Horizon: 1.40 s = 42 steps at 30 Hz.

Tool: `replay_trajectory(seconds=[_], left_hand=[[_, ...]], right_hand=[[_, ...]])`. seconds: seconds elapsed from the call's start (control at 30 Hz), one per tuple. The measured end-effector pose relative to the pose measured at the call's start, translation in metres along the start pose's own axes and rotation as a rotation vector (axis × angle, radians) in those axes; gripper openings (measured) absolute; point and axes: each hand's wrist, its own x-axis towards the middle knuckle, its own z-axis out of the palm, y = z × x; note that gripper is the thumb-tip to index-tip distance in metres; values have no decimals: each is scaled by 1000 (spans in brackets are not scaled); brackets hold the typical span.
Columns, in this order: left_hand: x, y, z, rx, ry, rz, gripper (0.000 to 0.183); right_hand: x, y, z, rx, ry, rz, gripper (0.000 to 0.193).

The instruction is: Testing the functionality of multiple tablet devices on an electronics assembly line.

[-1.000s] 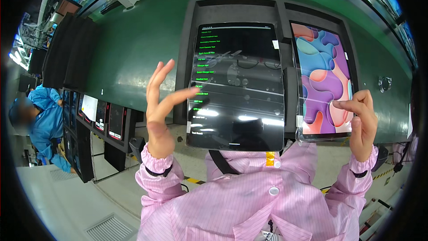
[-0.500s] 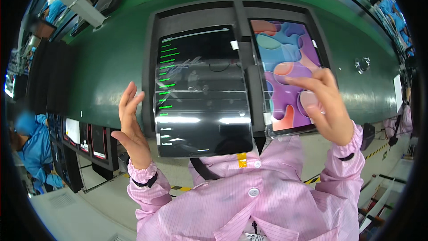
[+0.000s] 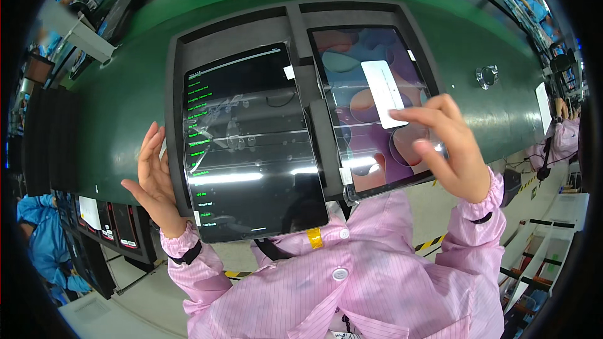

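Two tablets in clear film lie side by side in a dark grey foam tray (image 3: 235, 28). The left tablet (image 3: 260, 157) has a black screen with a column of green and white text lines. On the right tablet (image 3: 342, 78), a white pop-up box covers part of a dimmed, colourful wallpaper. My right hand (image 3: 455, 150) is over this screen, its index fingertip at the lower end of the box and the thumb apart. It holds nothing. Beside the tray's left edge, my left hand (image 3: 157, 179) is open and empty, fingers raised.
Under the tray is a green tabletop (image 3: 113, 125). A small clear ring-shaped item (image 3: 487, 76) lies to the right, with a white sheet (image 3: 543, 108) beyond. A grey post (image 3: 81, 28) stands at the far left. More devices sit on a rack (image 3: 119, 226) at lower left; people work around.
The right tablet's wallpaper has dimmed and a white box has appeared under my right index finger. The tray and my left hand sit further left in view.
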Motion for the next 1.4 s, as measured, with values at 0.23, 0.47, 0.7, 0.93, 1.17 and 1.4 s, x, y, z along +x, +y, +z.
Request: replay_trajectory(seconds=[0.23, 0.47, 0.7, 0.93, 1.17, 1.4], left_hand=[[-1, 0, 5, 56, 9, -10, 89], [-7, 2, 1, 183, 60, 27, 85], [-7, -1, -2, 105, 59, 26, 82], [-5, -1, -1, 132, 75, 38, 81], [-12, -3, -6, 152, 102, 22, 78], [-6, 0, -3, 159, 86, 22, 78]], right_hand=[[71, 28, 36, -58, -121, -260, 38], [81, 35, 3, -418, 16, -220, 37], [85, 40, 23, -358, -75, -258, 26], [89, 33, 30, 31, -133, -253, 41], [77, 57, 13, -440, 25, -254, 16], [26, 38, -31, -346, 89, -1, 18]])
